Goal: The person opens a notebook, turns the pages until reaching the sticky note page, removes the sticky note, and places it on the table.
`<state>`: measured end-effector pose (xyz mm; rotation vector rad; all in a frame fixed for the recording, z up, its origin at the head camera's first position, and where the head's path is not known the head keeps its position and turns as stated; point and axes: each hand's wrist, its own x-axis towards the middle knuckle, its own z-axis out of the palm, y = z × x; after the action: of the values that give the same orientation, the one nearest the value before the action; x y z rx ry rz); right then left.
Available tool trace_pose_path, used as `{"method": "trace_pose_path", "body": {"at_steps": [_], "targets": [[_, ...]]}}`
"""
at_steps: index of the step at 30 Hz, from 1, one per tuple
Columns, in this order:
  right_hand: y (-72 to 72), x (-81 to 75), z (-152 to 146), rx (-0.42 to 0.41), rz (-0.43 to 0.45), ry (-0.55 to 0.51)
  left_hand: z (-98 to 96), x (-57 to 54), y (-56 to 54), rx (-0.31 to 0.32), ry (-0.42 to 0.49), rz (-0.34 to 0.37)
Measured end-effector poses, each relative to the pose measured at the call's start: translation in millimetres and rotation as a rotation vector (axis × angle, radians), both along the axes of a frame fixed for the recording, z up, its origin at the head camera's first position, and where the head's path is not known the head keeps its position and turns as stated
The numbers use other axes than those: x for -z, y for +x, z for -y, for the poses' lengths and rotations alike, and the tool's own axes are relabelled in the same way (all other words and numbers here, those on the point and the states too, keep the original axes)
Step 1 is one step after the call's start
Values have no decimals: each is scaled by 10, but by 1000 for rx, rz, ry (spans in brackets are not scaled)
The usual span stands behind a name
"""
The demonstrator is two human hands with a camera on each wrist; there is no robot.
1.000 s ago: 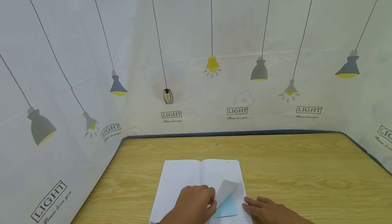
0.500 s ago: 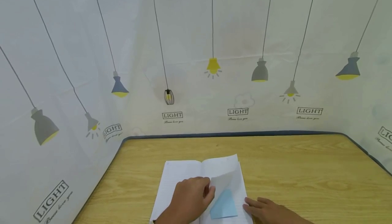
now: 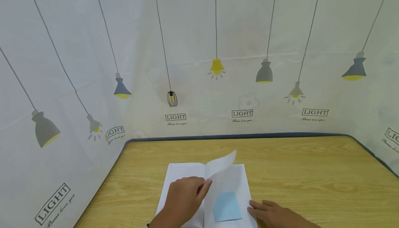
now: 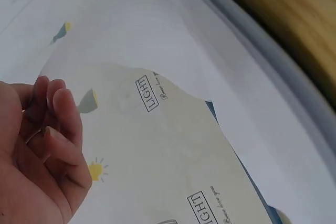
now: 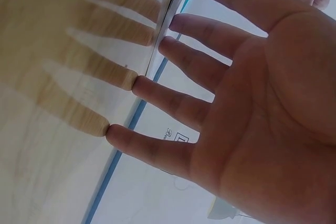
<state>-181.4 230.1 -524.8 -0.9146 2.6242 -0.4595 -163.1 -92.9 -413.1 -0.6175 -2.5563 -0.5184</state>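
Observation:
An open lined notebook (image 3: pixel 179 173) lies on the wooden table in the head view. My left hand (image 3: pixel 184 198) pinches the edge of one page (image 3: pixel 219 167), which stands lifted and curved, its far corner up. In the left wrist view the page (image 4: pixel 131 30) arches away from the curled fingers (image 4: pixel 68 114). Under it, on the right-hand side, a light blue piece of paper (image 3: pixel 228 207) is uncovered, its left part behind the lifted page. My right hand (image 3: pixel 271 212) rests at the notebook's right edge, fingers straight, fingertips (image 5: pixel 118 135) on the table.
The table (image 3: pixel 311 179) reaches back to a dark blue edge strip (image 3: pixel 233 136). White sheeting (image 3: pixel 199 117) printed with hanging lamps encloses the back and both sides.
My left hand has moved left and slightly away from me, peeling the page up and over. More of the blue paper shows. The right hand has stayed in place.

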Motion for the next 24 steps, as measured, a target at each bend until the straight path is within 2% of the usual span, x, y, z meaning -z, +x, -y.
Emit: {"method": "trace_pose_path", "body": {"at_steps": [1, 4, 8, 10, 13, 17, 24], "targets": [[30, -68, 26, 2, 7, 1, 25, -4, 2, -3, 0, -27], [26, -77, 33, 3, 19, 10, 94, -34, 8, -15, -1, -94], [-76, 135, -39, 13, 26, 33, 174, -79, 22, -27, -13, -141], [-94, 169, -48, 20, 37, 41, 213, -92, 34, -37, -25, -153], [-101, 177, -44, 20, 42, 49, 268, -107, 65, -54, -43, -149], [-98, 166, -30, -1, 33, 41, 340, -108, 111, -77, -61, -107], [-73, 115, -45, -43, -13, 10, 458, -102, 174, -113, -88, -69]]}}
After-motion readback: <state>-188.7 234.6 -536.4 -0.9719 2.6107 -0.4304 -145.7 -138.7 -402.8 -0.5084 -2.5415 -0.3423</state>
